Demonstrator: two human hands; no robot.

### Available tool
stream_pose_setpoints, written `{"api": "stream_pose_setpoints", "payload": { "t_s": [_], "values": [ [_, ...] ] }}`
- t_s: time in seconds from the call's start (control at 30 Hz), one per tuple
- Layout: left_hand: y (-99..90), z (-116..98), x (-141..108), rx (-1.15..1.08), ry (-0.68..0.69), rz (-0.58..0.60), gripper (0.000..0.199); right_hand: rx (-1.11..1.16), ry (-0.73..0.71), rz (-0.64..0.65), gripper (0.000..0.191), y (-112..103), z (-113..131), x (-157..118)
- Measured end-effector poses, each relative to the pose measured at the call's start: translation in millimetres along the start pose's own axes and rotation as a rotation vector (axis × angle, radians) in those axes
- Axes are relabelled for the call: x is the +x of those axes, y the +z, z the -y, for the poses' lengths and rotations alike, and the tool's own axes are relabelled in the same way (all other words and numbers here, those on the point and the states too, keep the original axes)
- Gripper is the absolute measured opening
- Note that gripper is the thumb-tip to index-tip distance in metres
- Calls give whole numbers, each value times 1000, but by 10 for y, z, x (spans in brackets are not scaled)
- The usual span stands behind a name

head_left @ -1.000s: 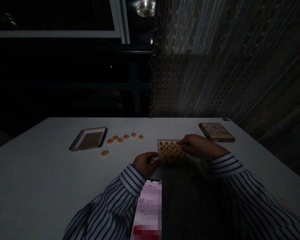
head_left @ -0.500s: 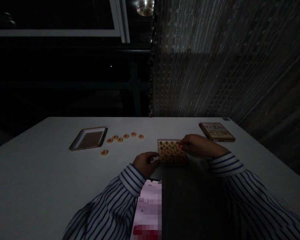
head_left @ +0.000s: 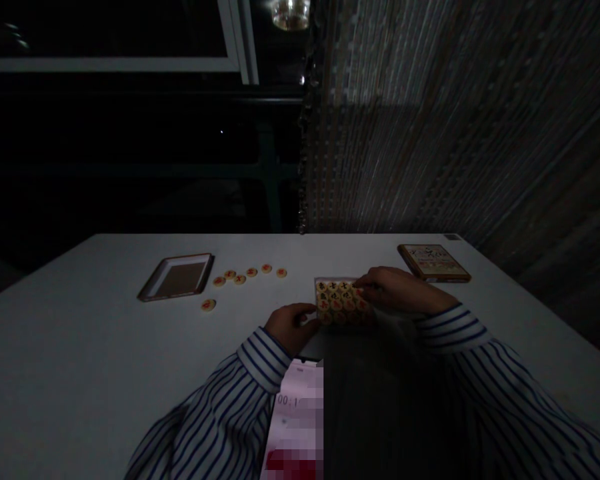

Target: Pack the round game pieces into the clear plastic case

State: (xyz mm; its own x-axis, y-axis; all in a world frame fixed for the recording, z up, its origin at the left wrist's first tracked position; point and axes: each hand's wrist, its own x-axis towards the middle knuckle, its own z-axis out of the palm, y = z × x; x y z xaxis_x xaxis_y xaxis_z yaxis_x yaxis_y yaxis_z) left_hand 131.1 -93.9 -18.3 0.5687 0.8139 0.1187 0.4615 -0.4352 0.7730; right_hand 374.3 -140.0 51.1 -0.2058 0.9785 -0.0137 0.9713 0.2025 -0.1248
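Observation:
A small clear-walled box [head_left: 325, 279] stands in front of me, filled with rows of round Chinese chess pieces [head_left: 336, 297] marked in black and red. My left hand [head_left: 288, 328] grips the box's near left side between thumb and fingers. Over the far right corner, my right hand [head_left: 403, 290] has its fingers closed on a Chinese chess piece at the end of the rows; the fingers partly hide it. Several loose red-marked pieces lie left of the box, the nearest piece [head_left: 208, 305] apart from the cluster [head_left: 239, 280].
An open shallow box lid [head_left: 149, 291] lies at the left of the white table [head_left: 105, 353]. A closed flat box [head_left: 433, 260] with printed writing sits at the far right. A lit phone [head_left: 293, 413] lies close to me, below my left hand. Bead curtains hang behind.
My right hand has shifted very slightly left and up at the box's far right corner. My left hand and the loose pieces stay in place.

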Motion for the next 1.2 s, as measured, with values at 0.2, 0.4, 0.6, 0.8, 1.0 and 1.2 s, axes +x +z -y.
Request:
{"api": "stream_pose_setpoints", "payload": {
  "t_s": [0.2,0.4,0.6,0.8,1.0,1.2],
  "values": [
    [-7,-16,-3,22,-6,-9,36,-20,-36,31,31,-28,33,1],
    [-3,-12,-2,15,-8,10,38,-18,-40,37,31,-21,27,2],
    [-8,-9,0,27,-18,3,39,-32,-33,30,31,1,14,13],
    [-3,-6,0,12,-30,-10,39,-20,-24,28,31,-7,23,5],
    [-1,-13,0,-12,-28,-18,37,-19,-22,-64,31,-94,10,-19],
    [-23,-28,4,-22,-7,-49,32,-51,20,-199,31,-156,10,-8]
  ]
}}
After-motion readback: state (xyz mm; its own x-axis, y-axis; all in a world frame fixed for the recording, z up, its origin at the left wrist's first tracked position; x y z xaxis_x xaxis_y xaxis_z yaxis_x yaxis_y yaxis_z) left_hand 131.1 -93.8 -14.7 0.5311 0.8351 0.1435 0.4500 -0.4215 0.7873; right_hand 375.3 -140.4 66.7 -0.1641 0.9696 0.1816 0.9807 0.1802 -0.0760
